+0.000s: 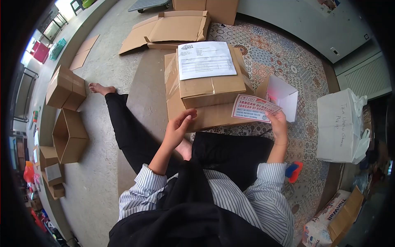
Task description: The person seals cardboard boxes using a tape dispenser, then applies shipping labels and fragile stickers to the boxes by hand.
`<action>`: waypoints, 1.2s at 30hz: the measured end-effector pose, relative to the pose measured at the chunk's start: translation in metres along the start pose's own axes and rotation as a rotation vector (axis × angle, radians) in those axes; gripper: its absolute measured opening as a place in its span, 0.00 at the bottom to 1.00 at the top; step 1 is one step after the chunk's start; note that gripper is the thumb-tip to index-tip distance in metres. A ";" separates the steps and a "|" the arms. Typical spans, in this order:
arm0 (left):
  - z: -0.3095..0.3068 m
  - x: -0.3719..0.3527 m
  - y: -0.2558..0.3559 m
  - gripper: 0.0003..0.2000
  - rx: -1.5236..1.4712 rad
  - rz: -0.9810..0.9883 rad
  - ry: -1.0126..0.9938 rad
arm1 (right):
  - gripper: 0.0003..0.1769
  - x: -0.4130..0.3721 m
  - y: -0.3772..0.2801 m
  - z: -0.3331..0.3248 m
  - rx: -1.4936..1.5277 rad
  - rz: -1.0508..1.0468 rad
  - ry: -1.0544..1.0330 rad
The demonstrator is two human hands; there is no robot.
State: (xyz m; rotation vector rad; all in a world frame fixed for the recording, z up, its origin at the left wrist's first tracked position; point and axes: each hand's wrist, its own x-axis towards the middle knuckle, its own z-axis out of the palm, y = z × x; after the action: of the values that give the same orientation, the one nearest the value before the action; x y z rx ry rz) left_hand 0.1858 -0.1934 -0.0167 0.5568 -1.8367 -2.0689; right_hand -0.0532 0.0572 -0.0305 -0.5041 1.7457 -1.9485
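My right hand grips the lower right corner of a printed label with red and dark lettering. The label is raised in front of a taped cardboard box. My left hand is near the box's front left corner, with thumb and fingertips drawn together; whatever it may pinch is too small to make out. A white printed sheet lies flat on the box top. Beneath that box is a wider cardboard box. An open box with white inner walls stands just behind the label, with something pinkish inside.
Flattened cardboard lies beyond the boxes. Several brown cartons, including an open one, stand at the left. A white bundle with handwriting is at the right. A blue and orange object rests on the patterned floor near my right sleeve.
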 end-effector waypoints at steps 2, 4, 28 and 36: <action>-0.001 0.003 -0.001 0.14 -0.017 -0.019 -0.004 | 0.11 0.003 0.002 0.005 -0.020 0.017 -0.012; -0.003 0.004 0.000 0.15 -0.050 -0.059 -0.015 | 0.11 0.006 -0.001 0.018 -0.041 -0.019 -0.054; -0.007 0.015 0.005 0.16 -0.135 -0.176 -0.104 | 0.13 0.024 -0.008 0.039 -0.074 0.062 -0.240; -0.007 0.015 0.003 0.15 -0.129 -0.168 -0.104 | 0.12 0.023 0.001 0.067 -0.058 0.045 -0.240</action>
State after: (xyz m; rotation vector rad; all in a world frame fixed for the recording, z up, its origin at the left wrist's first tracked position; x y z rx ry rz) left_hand 0.1755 -0.2070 -0.0157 0.5977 -1.7495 -2.3485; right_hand -0.0339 -0.0107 -0.0243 -0.6828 1.6490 -1.7319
